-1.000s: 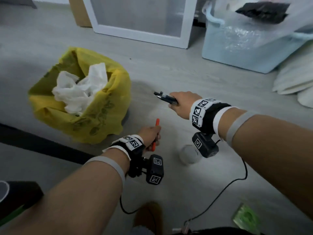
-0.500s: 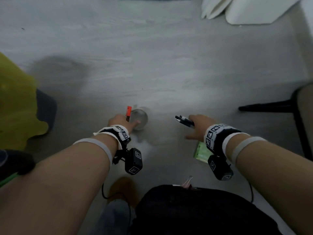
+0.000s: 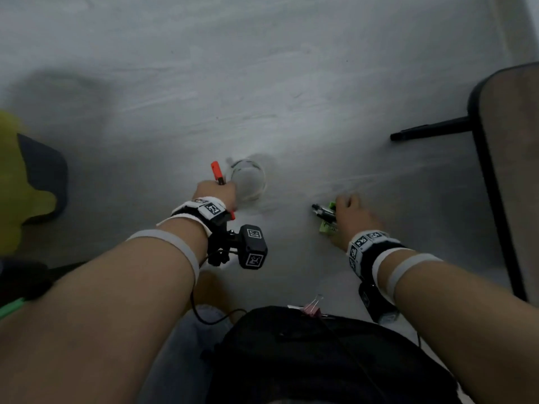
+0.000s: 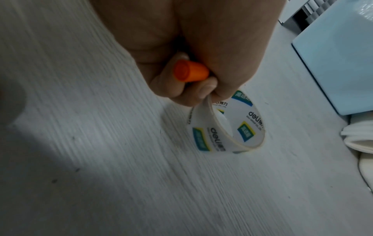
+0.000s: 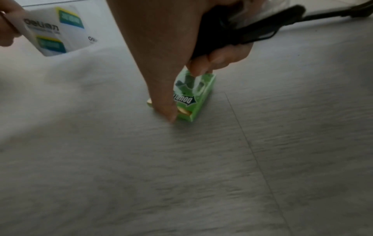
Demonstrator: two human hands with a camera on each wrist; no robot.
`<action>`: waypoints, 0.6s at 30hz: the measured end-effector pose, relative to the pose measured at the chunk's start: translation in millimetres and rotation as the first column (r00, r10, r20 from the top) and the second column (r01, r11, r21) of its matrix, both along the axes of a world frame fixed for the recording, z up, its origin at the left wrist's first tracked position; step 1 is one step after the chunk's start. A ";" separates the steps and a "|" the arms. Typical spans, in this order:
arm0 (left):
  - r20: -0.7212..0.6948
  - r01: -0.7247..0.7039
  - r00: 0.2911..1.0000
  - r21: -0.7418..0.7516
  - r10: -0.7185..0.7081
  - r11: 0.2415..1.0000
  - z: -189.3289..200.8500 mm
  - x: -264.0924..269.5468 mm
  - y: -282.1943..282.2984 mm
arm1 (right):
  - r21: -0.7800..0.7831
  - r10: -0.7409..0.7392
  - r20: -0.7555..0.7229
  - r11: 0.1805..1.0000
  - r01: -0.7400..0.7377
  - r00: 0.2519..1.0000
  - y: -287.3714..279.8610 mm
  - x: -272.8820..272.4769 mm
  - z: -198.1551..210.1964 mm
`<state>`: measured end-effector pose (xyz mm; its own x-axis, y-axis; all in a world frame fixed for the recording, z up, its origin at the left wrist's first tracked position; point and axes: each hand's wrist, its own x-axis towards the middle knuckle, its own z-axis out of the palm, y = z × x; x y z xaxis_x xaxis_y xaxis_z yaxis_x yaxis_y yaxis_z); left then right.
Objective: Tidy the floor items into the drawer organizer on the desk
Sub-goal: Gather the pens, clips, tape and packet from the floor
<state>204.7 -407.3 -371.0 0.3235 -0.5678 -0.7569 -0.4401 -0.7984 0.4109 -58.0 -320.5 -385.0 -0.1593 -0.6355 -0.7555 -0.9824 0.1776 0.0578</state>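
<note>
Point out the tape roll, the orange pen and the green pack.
tape roll (image 4: 210,138), left wrist view, printed outer band.
orange pen (image 4: 190,73), left wrist view, its capped end.
green pack (image 5: 198,94), right wrist view, printed top face.

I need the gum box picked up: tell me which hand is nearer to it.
Right. The right hand pinches the green gum box on the floor; the left hand is apart, at the tape roll.

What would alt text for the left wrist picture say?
A left hand grips an orange pen while its fingers pinch the rim of a clear tape roll standing on the pale wood-grain floor.
</note>
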 end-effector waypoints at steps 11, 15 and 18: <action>-0.150 -0.207 0.969 -0.054 0.197 0.977 142.9 -18.0 15.7 | -0.167 0.039 0.030 0.985 -0.033 0.999 -36.3 23.0 177.1; -0.196 -0.266 0.950 -0.098 0.244 0.959 227.4 -20.4 22.5 | -0.222 0.043 0.049 0.974 -0.031 0.998 -45.0 21.5 264.4; -0.211 -0.300 0.940 -0.146 0.266 0.943 302.5 -19.8 38.3 | -0.259 0.070 0.093 0.965 -0.043 0.993 -44.3 18.4 339.4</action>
<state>184.9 -369.0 -68.5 0.3531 -0.6010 -0.7170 -0.1086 -0.7875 0.6067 -39.6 -364.8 -45.6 -0.0495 -0.8155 -0.5766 -0.9897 0.1176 -0.0815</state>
